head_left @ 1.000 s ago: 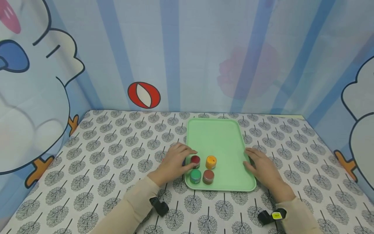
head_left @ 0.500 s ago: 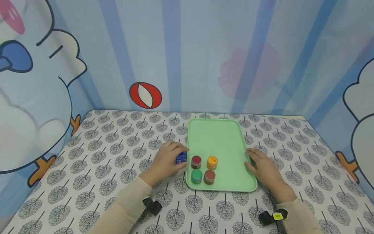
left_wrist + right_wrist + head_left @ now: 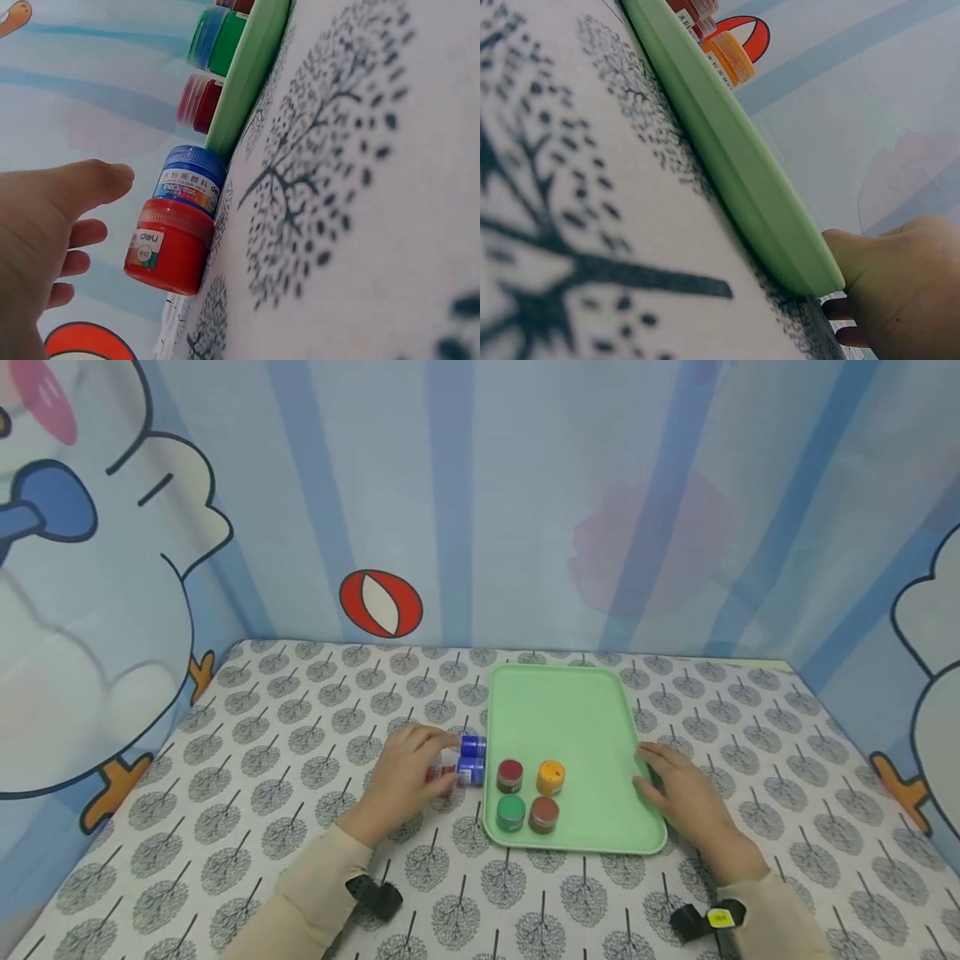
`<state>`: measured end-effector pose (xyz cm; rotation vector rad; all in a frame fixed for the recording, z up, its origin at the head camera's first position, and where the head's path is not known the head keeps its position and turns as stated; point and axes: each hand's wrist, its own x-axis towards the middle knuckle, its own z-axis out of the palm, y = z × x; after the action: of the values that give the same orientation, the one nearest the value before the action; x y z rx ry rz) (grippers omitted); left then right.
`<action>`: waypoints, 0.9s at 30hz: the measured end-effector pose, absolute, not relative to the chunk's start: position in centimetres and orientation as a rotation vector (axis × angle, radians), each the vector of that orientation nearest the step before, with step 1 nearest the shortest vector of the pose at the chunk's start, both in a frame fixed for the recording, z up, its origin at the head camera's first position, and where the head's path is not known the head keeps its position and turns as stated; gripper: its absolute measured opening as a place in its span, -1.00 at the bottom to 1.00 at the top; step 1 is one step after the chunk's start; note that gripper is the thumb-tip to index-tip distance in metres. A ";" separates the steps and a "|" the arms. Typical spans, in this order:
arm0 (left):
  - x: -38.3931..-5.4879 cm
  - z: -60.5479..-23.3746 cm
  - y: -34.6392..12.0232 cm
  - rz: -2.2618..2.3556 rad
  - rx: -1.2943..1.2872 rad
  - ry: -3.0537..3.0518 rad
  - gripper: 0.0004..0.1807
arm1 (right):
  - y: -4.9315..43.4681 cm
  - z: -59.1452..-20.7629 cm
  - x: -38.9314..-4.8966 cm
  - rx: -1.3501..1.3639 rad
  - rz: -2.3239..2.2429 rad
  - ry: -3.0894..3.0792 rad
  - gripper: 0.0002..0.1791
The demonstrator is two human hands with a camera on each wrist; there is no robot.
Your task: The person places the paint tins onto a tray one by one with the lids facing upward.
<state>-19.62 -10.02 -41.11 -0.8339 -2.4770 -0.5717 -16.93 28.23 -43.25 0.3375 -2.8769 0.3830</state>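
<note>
Gripping paint jars beside tray

Left hand (image 3: 401, 777) fingers (image 3: 90, 184) are seen loosely spread, with no pinch yet, beside the red jar (image 3: 166, 246) and blue jar (image 3: 189, 178), just outside the tray's (image 3: 570, 710) near-left rim. Right hand (image 3: 686, 793) is laid flat against the opposite rim. Both jars should be gripped low, kept upright, lifted clear of the rim.

Left arm: extended from seven o'clock towards one o'clock, clad in a beige sleeve.
Left hand (image 3: 405, 777): laid palm down, fingers (image 3: 86, 232) loosely bent and pointed towards three o'clock; whether anything is gripped cannot be told.
Right arm: extended from five o'clock towards eleven o'clock, sleeved in beige.
Right hand (image 3: 684, 793): laid flat, fingers relaxed and spread, thumb (image 3: 855, 255) set at nine o'clock.
</note>
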 end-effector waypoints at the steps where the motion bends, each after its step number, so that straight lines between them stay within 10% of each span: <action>1: -19.7 -41.2 -10.2 -0.563 -0.829 -2.463 -0.55 | 28.2 -43.3 -17.0 0.341 0.385 -2.877 -0.44; 27: -20.5 -43.4 -11.6 -0.421 -0.875 -2.606 -0.45 | 28.0 -43.6 -17.2 0.353 0.398 -2.871 -0.44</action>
<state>-20.52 -11.56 -43.38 -0.8751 -2.6063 -0.4211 -17.23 27.97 -43.64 0.3531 -2.8709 0.3982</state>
